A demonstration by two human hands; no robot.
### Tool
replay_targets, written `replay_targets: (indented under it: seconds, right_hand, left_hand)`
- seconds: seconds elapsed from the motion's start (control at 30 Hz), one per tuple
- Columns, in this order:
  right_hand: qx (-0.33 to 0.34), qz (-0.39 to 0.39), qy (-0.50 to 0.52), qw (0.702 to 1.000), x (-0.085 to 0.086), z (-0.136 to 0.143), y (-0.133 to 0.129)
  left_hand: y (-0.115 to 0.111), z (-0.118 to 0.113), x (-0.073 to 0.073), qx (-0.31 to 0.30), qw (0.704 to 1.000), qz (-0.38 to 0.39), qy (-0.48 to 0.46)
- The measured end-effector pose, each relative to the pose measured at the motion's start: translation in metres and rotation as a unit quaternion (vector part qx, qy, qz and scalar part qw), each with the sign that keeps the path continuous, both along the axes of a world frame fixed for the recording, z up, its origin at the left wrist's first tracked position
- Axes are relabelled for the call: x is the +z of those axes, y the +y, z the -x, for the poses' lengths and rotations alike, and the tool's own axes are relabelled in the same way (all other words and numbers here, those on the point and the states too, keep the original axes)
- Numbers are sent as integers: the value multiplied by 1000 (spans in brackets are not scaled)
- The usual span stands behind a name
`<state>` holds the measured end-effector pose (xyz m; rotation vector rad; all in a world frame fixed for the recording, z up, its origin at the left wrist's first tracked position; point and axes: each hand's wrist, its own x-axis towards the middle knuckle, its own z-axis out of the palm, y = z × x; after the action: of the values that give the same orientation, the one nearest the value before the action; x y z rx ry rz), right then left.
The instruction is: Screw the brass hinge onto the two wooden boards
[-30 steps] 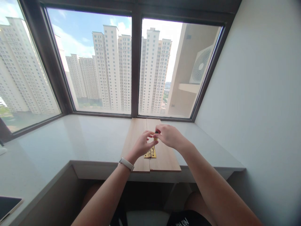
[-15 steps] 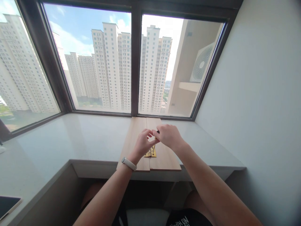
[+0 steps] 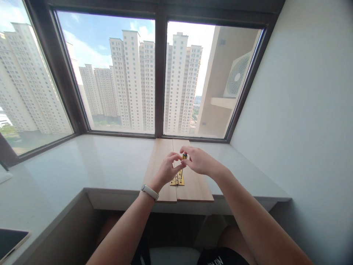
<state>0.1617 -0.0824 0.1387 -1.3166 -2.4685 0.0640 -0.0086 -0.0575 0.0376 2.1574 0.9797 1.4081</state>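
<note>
A small screwdriver (image 3: 184,157) with a yellow and black handle stands upright over a gold hinge (image 3: 178,181). The hinge lies across the seam of two pale wooden boards (image 3: 194,187). My right hand (image 3: 197,160) holds the handle between thumb and fingers, from the right. From the left, my left hand (image 3: 168,167) reaches to the same tool, its thumb and fingertips pressed around the lower handle and shaft. The tool's tip and part of the hinge are hidden behind the left thumb.
The boards lie on a white sill counter (image 3: 116,162) below dark-framed windows. A dark-screened device (image 3: 12,241) sits at the lower left, and a white object (image 3: 4,176) at the left edge. A white wall (image 3: 309,110) rises on the right.
My right fingers have loosened and shifted on the handle, so more of its yellow and black shows. The view has tilted slightly; my left hand stays nearly in place.
</note>
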Motion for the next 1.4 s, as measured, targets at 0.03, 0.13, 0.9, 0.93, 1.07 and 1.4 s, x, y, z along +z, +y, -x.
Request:
replay_targets:
  seconds: [0.03, 0.13, 0.9, 0.93, 1.07, 1.4]
  right_hand:
    - [21, 14, 5, 1000, 1, -1, 0]
    - [30, 17, -1, 999, 1, -3, 1]
    - [-177, -126, -104, 971, -19, 14, 2]
    - [-184, -123, -101, 970, -20, 14, 2]
    - [-156, -91, -80, 980, -16, 9, -3]
    - [19, -20, -30, 999, -9, -6, 0]
  left_hand:
    - [1, 1, 0, -6, 1000, 3, 2]
    - [1, 1, -1, -26, 1000, 13, 9]
    - [-7, -12, -3, 46, 999, 8, -28]
    - [-7, -13, -3, 44, 999, 8, -27]
    - [-8, -13, -4, 33, 999, 4, -22]
    - [-4, -7, -5, -24, 999, 36, 13]
